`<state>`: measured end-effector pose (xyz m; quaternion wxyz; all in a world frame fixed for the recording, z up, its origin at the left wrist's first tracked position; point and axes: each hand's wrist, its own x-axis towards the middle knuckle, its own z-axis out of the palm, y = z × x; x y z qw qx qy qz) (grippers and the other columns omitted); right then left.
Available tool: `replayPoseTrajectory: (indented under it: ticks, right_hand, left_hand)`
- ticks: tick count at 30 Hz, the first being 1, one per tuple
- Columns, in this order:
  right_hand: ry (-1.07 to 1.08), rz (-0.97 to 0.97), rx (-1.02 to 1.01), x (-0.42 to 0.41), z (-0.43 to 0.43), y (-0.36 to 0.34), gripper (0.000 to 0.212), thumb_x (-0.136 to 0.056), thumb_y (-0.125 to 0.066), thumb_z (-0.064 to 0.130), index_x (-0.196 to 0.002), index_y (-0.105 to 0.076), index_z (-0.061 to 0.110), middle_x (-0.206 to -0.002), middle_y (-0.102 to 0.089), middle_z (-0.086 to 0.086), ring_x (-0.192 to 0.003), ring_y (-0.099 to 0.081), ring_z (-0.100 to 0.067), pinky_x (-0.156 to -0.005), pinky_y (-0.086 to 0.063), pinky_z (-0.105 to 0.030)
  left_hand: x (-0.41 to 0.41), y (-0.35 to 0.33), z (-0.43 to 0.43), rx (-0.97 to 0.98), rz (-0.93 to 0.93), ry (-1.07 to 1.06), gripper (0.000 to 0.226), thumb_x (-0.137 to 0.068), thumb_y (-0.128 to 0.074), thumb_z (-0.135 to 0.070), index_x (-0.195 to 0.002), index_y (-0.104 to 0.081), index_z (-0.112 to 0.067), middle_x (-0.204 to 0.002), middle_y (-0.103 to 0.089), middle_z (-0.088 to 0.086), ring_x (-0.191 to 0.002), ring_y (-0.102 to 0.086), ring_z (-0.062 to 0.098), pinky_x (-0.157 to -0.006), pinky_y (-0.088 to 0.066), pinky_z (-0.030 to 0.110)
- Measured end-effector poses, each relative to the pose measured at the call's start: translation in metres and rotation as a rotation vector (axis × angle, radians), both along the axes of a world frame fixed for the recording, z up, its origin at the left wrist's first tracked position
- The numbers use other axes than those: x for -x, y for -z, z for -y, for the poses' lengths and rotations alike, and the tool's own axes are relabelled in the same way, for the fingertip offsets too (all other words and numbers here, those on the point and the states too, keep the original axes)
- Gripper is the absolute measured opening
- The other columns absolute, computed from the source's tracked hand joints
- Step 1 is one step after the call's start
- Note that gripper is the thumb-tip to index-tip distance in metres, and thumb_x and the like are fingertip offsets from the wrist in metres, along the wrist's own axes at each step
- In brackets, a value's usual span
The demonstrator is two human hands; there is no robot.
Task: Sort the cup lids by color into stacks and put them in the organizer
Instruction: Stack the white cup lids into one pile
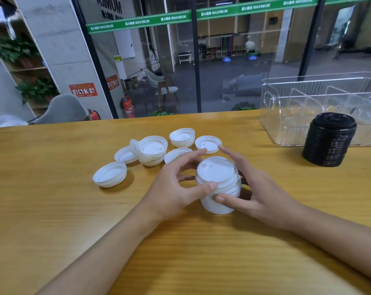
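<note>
White lid stack (219,174) sits clasped in curled fingers (198,190) of left hand (174,188) and right hand (263,192).

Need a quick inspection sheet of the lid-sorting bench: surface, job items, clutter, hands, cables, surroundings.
Surface: wooden table, grain visible.
Job's things: white lid stack held between both hands; loose white lids beyond it, some nested; black lid stack on the table in front of the clear organizer, no lids seen inside it.
Clutter: nothing seen.
Hands: left hand and right hand both grip the white lid stack, thumbs on its near side.
Cables: nothing seen.
Surroundings: glass wall behind the table, gym room beyond; grey chair at left.
</note>
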<state>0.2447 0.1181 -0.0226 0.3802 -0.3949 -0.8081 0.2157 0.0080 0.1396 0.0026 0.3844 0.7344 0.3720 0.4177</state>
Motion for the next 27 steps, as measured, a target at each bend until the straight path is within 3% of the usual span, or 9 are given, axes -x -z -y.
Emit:
replayPoseTrajectory:
  ticks: [6, 11, 16, 22, 27]
  right_hand:
    - [0.019, 0.024, -0.026, -0.001, -0.003, 0.002, 0.089, -0.090, -0.079, 0.048, -0.162, -0.028, 0.039, -0.146, -0.055, 0.030, -0.134, -0.056, -0.001, -0.107, -0.043, -0.015]
    - [0.027, 0.029, -0.048, -0.002, -0.004, 0.004, 0.083, -0.089, -0.080, 0.044, -0.159, -0.037, 0.032, -0.144, -0.055, 0.030, -0.130, -0.057, 0.002, -0.101, -0.040, -0.009]
    - [0.018, 0.049, -0.086, -0.002, -0.003, 0.004, 0.069, -0.093, -0.074, 0.053, -0.152, -0.049, 0.029, -0.144, -0.056, 0.022, -0.134, -0.056, -0.002, -0.107, -0.043, -0.017]
    - [0.014, 0.075, -0.119, -0.002, -0.004, 0.003, 0.077, -0.090, -0.078, 0.048, -0.156, -0.047, 0.025, -0.150, -0.054, 0.017, -0.139, -0.052, -0.002, -0.112, -0.038, -0.016]
    - [0.015, 0.067, -0.116, -0.002, -0.005, 0.003, 0.076, -0.090, -0.080, 0.047, -0.156, -0.048, 0.026, -0.149, -0.055, 0.018, -0.139, -0.052, -0.002, -0.113, -0.037, -0.016]
  left_hand:
    - [-0.013, 0.006, 0.005, -0.022, -0.055, -0.111, 0.066, -0.063, -0.086, -0.059, -0.125, -0.072, -0.039, -0.121, -0.064, -0.016, -0.117, -0.065, 0.003, -0.099, -0.059, 0.038]
    - [-0.019, 0.010, 0.007, 0.001, -0.057, -0.128, 0.072, -0.061, -0.085, -0.065, -0.124, -0.068, -0.036, -0.125, -0.069, -0.017, -0.118, -0.064, 0.000, -0.096, -0.059, 0.041]
    - [-0.010, 0.005, 0.004, 0.027, -0.028, -0.054, 0.060, -0.067, -0.085, -0.057, -0.121, -0.072, -0.035, -0.122, -0.073, -0.018, -0.119, -0.066, 0.003, -0.095, -0.060, 0.039]
    - [-0.005, 0.004, 0.000, 0.060, -0.023, -0.013, 0.054, -0.072, -0.092, -0.036, -0.122, -0.074, -0.031, -0.121, -0.075, -0.014, -0.118, -0.068, 0.005, -0.096, -0.061, 0.041]
    - [-0.004, 0.007, -0.003, 0.066, -0.005, 0.017, 0.061, -0.069, -0.092, -0.043, -0.125, -0.072, -0.030, -0.124, -0.074, -0.014, -0.121, -0.066, 0.006, -0.096, -0.061, 0.042]
